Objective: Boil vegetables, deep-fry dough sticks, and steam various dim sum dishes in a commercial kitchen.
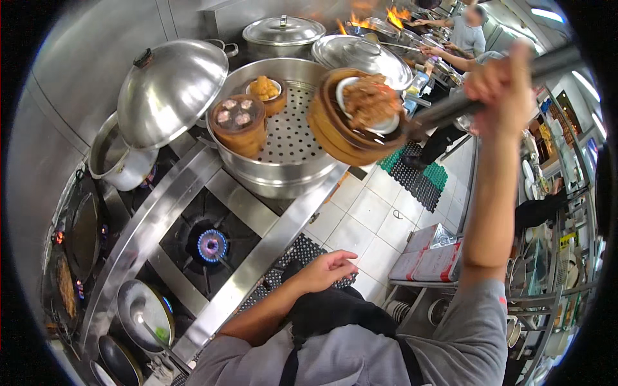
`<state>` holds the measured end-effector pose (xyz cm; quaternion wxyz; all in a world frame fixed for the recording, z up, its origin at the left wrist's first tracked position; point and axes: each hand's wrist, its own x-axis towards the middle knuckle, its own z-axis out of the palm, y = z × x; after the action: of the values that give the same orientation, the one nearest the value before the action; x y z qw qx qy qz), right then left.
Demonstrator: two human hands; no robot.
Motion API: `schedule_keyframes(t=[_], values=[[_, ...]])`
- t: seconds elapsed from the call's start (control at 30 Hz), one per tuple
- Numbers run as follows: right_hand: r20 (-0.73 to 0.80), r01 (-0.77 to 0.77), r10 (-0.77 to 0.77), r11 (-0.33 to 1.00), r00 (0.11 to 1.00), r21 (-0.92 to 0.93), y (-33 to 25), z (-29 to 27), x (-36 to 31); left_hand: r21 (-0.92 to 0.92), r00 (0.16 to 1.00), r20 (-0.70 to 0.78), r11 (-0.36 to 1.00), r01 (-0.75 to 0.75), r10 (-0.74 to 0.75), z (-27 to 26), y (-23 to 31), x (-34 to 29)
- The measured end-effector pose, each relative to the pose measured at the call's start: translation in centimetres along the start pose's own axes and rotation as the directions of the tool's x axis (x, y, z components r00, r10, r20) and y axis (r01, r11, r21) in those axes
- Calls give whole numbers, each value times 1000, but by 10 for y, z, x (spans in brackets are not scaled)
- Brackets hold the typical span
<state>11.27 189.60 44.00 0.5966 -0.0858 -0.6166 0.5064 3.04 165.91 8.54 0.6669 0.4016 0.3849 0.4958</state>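
My right hand [499, 90] is raised at the upper right, its fingers wrapped round a long dark-handled tool [444, 116]. At the tool's far end hangs a tilted round bamboo steamer basket [325, 132], slightly blurred. How the tool holds the basket is hidden. Inside sits a white dish [386, 125] of brown, meaty food [370, 100]. Beneath and left is a wide metal steamer pot [277, 177] with a perforated tray [293, 128]. On that tray stand a basket of dumplings [238, 132] and a smaller basket [277, 103] with yellowish pieces. My left hand [327, 269] hangs open near my waist, touching nothing.
A large domed lid [174, 93] leans against the pot's left side. Lidded pots [283, 35] stand behind. A bare gas burner [212, 246] is lit in front. Frying pans [145, 315] line the left. Flames rise at the back, where other people [470, 38] work.
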Motion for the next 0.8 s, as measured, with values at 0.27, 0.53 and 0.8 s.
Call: schedule_keyframes(t=[0.27,0.53,0.8], values=[[-124,-144,109,936,986,-320,219,79,32,-46,984,-175,999,-23,15,-79,22,-29],[-78,-46,27,965,997,-258,229,71,36,-34,990,-131,998,54,-58,-88,15,-19],[-12,152,-153,986,988,-64,-14,-78,-99,119,951,163,962,245,-263,-28,-10,26]])
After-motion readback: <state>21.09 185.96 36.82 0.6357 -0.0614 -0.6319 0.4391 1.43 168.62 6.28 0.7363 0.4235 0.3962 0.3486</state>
